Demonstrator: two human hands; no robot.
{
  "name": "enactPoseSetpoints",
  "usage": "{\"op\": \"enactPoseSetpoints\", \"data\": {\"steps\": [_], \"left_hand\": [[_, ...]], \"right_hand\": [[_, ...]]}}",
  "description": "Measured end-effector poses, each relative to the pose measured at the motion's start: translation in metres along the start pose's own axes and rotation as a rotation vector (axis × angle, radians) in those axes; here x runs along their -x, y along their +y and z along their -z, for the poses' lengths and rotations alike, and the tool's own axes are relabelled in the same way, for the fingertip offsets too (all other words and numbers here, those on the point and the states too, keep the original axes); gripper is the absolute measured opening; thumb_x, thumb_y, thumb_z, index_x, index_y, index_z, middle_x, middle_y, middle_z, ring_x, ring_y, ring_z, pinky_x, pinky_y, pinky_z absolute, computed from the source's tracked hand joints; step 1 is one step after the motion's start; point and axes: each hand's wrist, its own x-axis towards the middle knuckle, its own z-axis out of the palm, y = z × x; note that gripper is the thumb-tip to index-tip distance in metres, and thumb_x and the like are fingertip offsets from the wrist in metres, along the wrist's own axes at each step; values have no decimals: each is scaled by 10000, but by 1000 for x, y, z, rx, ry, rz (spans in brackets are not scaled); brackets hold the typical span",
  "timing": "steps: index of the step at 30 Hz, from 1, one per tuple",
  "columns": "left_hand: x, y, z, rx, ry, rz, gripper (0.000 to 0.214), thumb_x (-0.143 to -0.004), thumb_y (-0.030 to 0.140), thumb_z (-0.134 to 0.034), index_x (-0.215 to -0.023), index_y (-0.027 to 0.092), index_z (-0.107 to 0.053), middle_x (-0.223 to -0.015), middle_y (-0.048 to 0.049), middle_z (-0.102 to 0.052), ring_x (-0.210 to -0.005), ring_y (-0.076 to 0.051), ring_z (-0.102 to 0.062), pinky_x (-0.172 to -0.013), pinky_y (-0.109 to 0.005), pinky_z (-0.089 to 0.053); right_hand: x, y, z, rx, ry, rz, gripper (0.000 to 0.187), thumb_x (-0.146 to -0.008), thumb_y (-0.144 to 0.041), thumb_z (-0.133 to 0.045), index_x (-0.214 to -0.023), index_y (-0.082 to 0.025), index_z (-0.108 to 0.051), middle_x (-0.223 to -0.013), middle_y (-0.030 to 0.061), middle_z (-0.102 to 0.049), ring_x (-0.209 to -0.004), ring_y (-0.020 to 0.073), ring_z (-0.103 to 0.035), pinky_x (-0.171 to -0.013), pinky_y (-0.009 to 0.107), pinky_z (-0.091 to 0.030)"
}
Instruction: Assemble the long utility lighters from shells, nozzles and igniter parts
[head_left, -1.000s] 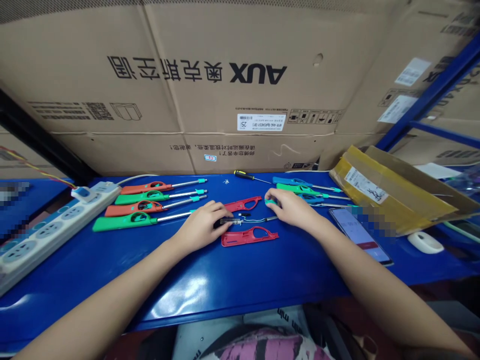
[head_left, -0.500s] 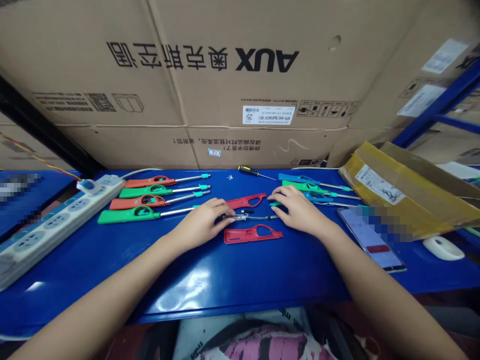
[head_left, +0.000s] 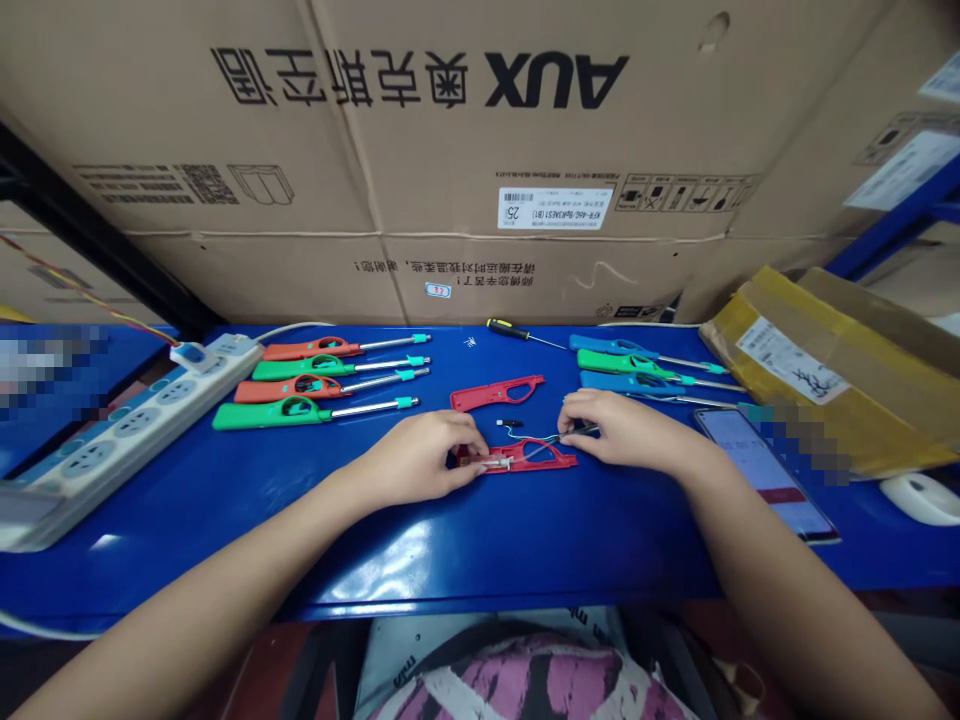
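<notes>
My left hand (head_left: 427, 455) pinches a small clear lighter fuel tank (head_left: 491, 462) and holds it in the handle end of the near red lighter shell half (head_left: 559, 460). A thin tube runs from the tank toward my right hand (head_left: 619, 425). The right fingers are closed on a dark lighter tube (head_left: 586, 431), whose far part is hidden under the hand. A small black igniter piece (head_left: 509, 423) on a thin wire lies just above the near shell. The other red shell half (head_left: 496, 393) lies farther back, untouched.
Several long lighters, orange and green (head_left: 289, 413), lie at left; blue and green ones (head_left: 622, 363) lie at right. A screwdriver (head_left: 510, 329) is at the back. Around the edges are a power strip (head_left: 135, 435), phone (head_left: 757, 470), yellow-taped carton (head_left: 795, 370) and mouse (head_left: 921, 498).
The clear tank has come down from between the red halves into the near one. My left hand moved nearer with it. My right hand now shows the dark tube in its fingers.
</notes>
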Motion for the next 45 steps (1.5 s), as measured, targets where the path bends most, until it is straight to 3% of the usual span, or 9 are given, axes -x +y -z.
{"op": "enactPoseSetpoints", "data": {"steps": [8,14,20,26,32,37,40,45], "left_hand": [[-1,-3,0,54,-3,-10,138,-933,276,-655,-1003,245,-769,-980,-18,-745,-866,-170,-696,-787,-283,-533],[-5,-8,-7,211,9,123,93,-858,268,-753,-925,239,-811,-907,-14,-760,-781,-154,-699,-709,-250,-524],[0,2,-5,12,15,180,121,-886,288,-720,-957,280,-817,-959,1,-750,-880,-177,-697,-744,-264,-512],[2,6,0,-49,2,139,157,-895,293,-682,-1001,271,-795,-990,-3,-744,-903,-189,-688,-762,-286,-520],[1,5,-4,-139,139,34,384,-849,381,-748,-1201,233,-705,-1189,-52,-706,-1077,-259,-636,-915,-398,-538],[-3,-7,-16,-103,133,-56,245,-960,268,-623,-1186,224,-708,-1144,-52,-733,-1030,-225,-663,-888,-366,-550],[-5,-14,-21,-73,169,-61,249,-963,284,-632,-1191,224,-714,-1136,-60,-740,-1028,-226,-667,-902,-374,-548],[-5,-18,-24,-79,206,-77,267,-965,293,-632,-1212,224,-705,-1140,-61,-743,-1019,-229,-669,-896,-377,-548]], "right_hand": [[3,0,-1,-14,-8,-42,66,-882,-160,-613,-876,-205,-661,-921,44,-668,-800,184,-587,-689,295,-428],[3,-4,2,-25,-44,-38,87,-872,-131,-605,-867,-193,-667,-902,39,-668,-781,173,-575,-675,283,-411],[5,-7,5,-49,-50,-48,81,-898,-166,-582,-878,-189,-657,-914,47,-668,-785,175,-570,-679,280,-405],[7,-7,6,-106,-9,-41,78,-929,-190,-567,-911,-192,-642,-919,43,-675,-781,167,-563,-702,279,-414],[9,-9,8,-101,-12,-34,108,-972,-226,-527,-946,-205,-631,-902,38,-669,-815,180,-575,-717,293,-415],[9,-7,8,-101,23,-16,62,-935,-208,-589,-922,-199,-650,-891,38,-662,-817,177,-579,-727,287,-429],[8,-5,6,-141,-15,-10,82,-911,-162,-596,-915,-196,-671,-922,36,-674,-811,167,-597,-720,276,-446],[4,-4,3,-164,27,-1,125,-884,-99,-596,-927,-182,-677,-930,41,-681,-833,166,-614,-747,274,-464]]}}
